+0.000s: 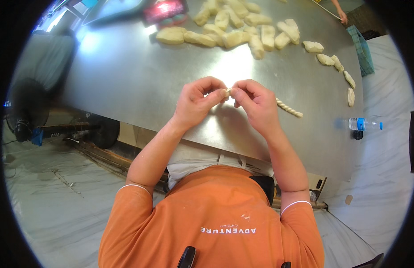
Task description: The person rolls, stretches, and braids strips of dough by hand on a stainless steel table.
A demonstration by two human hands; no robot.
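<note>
Above the metal table (144, 85), my left hand (199, 102) and my right hand (257, 103) meet at the fingertips. Both are closed in a pinch on a small bit of pale dough (228, 92), mostly covered by the fingers. From behind my right hand a twisted dough rope (289, 108) runs out to the right, close to the tabletop. Whether it joins the pinched dough cannot be seen, since my right hand hides the part between.
Beyond my hands lies a heap of dough pieces (236, 38). Smaller dough pieces (325, 59) trail along the right side. A water bottle (365, 123) is by the right edge. At the far right are another person's hand (343, 18) and a teal crate (361, 50).
</note>
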